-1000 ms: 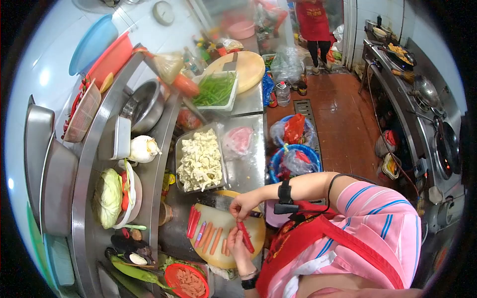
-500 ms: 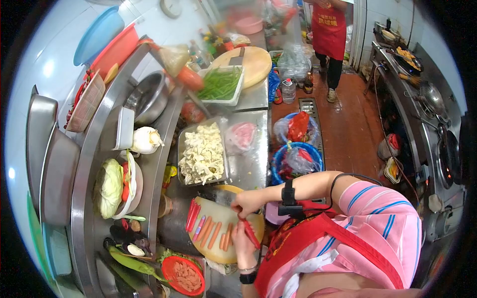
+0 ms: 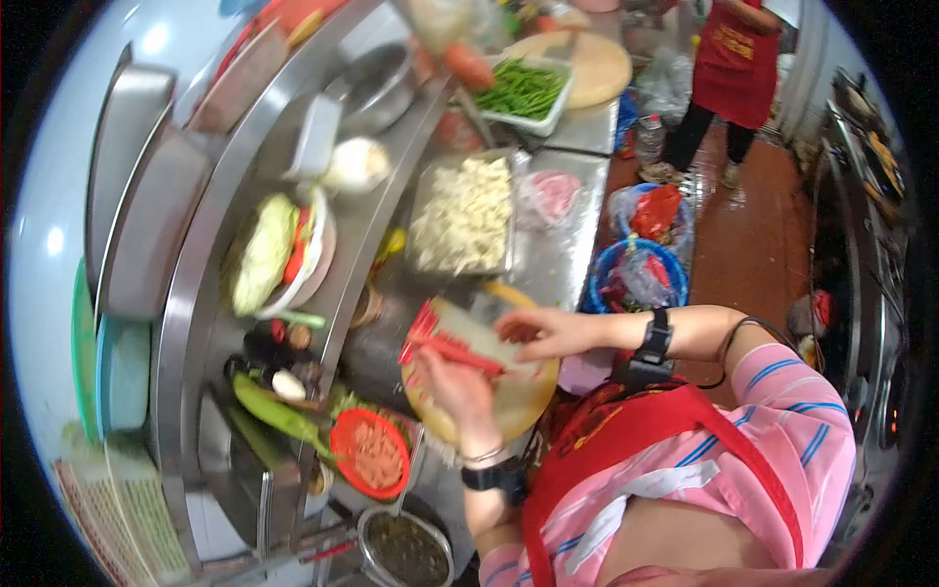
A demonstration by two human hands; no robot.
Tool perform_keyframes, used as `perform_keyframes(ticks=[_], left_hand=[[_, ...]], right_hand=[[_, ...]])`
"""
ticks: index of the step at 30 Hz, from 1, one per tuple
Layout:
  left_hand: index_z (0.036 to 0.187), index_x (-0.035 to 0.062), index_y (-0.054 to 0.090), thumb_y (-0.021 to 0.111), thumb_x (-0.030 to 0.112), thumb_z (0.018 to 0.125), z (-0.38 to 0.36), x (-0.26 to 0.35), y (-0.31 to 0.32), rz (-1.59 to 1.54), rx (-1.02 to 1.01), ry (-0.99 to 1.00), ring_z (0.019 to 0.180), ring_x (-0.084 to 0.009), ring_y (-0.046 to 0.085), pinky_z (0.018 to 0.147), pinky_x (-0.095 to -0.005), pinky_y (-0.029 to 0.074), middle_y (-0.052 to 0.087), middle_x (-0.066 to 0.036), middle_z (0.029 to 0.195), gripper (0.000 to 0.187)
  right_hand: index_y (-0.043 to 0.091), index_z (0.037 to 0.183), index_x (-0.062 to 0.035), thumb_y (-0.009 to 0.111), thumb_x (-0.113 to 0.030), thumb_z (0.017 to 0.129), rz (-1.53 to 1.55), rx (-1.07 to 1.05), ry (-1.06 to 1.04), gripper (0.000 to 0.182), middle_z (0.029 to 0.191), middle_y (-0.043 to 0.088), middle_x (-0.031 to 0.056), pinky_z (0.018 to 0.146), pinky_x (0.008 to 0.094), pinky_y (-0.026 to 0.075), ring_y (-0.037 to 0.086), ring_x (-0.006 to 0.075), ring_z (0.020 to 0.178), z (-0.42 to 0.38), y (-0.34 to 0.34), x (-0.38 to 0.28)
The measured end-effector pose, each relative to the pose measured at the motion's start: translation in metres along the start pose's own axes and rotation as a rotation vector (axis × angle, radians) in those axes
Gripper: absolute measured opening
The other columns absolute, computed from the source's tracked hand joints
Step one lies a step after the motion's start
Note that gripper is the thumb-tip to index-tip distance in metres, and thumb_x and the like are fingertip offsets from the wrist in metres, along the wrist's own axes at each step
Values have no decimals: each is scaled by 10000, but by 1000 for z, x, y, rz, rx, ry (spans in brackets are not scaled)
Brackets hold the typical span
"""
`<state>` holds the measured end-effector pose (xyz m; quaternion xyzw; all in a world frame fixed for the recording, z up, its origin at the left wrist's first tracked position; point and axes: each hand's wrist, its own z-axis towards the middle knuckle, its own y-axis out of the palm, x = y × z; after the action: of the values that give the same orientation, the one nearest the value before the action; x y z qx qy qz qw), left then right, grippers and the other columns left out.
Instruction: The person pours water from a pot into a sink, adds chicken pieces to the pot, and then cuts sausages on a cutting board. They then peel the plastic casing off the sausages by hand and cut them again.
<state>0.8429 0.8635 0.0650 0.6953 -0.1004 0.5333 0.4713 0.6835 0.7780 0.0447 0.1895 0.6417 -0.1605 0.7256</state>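
Observation:
My left hand, blurred, is at the round cutting board with its fingers closed on a red-wrapped stick. The stick points across the board, beside more red sticks at its left edge. Above the board's right part, my right hand holds nothing, its fingers bent and apart. The middle of the board is partly hidden by my hands. A metal tray of whitish pieces sits beyond the board. Near my left wrist is a red basket of pink pieces.
A steel shelf on the left carries a bowl with cabbage. Green beans lie in a white tray farther back. Blue bins stand right of the counter. Another person in a red apron stands on the red floor.
The view has shifted, so the counter sits higher and farther right. My right hand has let go and moved away from the red stick. My left hand has moved left across the board with it.

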Motion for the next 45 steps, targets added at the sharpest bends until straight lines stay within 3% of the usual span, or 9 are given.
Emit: perform_keyframes(ticks=[6,8,11,21,26,30,32,35,45], left_hand=[[1177,32,427,412,168,932,-29,13,47,33,-97,214,928,-183,529,835,-330,437,520,-116,1089,281],[1084,20,504,494,150,896,-33,20,45,414,51,302,854,-123,551,672,-225,459,572,-76,975,229],[998,11,560,528,145,877,-34,26,40,464,83,256,747,-78,560,567,-175,442,592,-32,857,184],[974,6,567,526,150,879,-31,25,33,524,84,249,692,-71,562,511,-177,450,589,-26,795,176],[908,5,540,509,127,870,-23,20,31,504,139,189,672,-77,555,482,-176,438,570,-29,779,132],[882,14,535,484,126,866,-18,15,30,420,180,195,633,-90,540,485,-194,439,564,-31,784,124],[908,29,552,462,169,858,-11,12,22,30,75,-23,721,-127,551,663,-273,461,572,-19,809,175],[946,57,542,449,236,849,-1,1,7,-350,6,-270,799,-147,542,747,-319,442,558,-16,835,223],[1074,63,450,412,337,928,-20,-4,29,2,40,137,903,-186,531,812,-351,445,526,-91,1005,312]], right_hand=[[506,1116,-13,581,-205,853,39,-24,12,334,921,608,67,729,259,457,555,107,836,-6,18,-24],[522,1094,-12,581,-191,852,-34,60,-74,306,896,615,65,709,254,460,561,101,806,-8,21,-21],[551,1042,-14,602,-165,834,-171,209,-216,263,837,628,70,676,262,470,576,106,754,-10,23,-24],[566,956,-12,659,-160,778,-277,264,-156,249,772,621,83,589,293,472,610,161,686,-9,30,-28],[559,932,-15,683,-178,756,-577,288,-366,270,731,588,82,557,274,459,592,128,644,-5,27,-13],[565,937,-20,646,-168,789,-335,201,-230,224,741,586,63,577,276,452,579,135,670,-5,27,-20],[567,954,-4,585,-158,834,419,56,60,196,750,577,43,574,254,436,561,135,663,-1,21,-14],[565,978,11,530,-152,868,742,-51,109,199,767,570,32,582,230,423,542,117,669,1,13,-10],[552,1063,-26,515,-230,889,180,175,-33,271,772,551,0,590,215,423,505,67,689,-4,22,-12]])
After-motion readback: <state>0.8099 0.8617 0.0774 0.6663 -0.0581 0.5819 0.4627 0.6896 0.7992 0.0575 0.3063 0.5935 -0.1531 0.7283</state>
